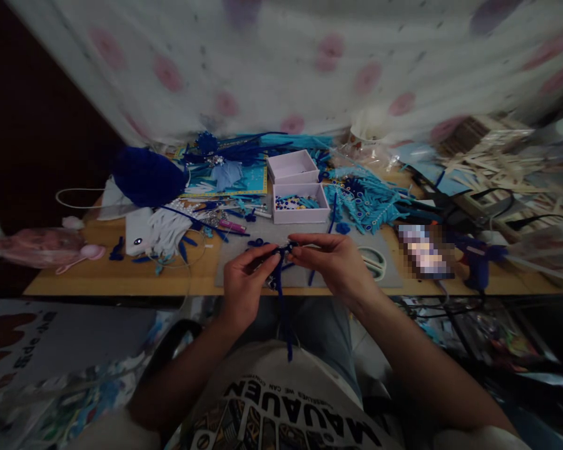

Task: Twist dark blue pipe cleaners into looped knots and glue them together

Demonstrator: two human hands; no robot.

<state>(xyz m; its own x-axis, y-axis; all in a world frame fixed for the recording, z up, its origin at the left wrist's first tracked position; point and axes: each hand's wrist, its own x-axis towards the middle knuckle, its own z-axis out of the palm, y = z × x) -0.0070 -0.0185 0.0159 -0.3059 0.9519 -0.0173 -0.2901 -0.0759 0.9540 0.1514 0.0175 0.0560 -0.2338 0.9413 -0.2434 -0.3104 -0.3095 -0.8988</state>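
Desk [122, 275]: two hands [244, 284] [334, 262], one blue stem [282, 312]

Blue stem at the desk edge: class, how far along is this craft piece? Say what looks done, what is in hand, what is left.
Done, it seems: a blue feathered ornament lies at the back. In hand: left hand and right hand pinch a blue stem, its tail hanging loose. Left, likely: beads in the white box and turquoise pieces lie unused.

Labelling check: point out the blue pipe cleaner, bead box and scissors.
blue pipe cleaner [284, 312], head view, hanging stem.
bead box [300, 216], head view, front wall.
scissors [374, 262], head view, handle loops.
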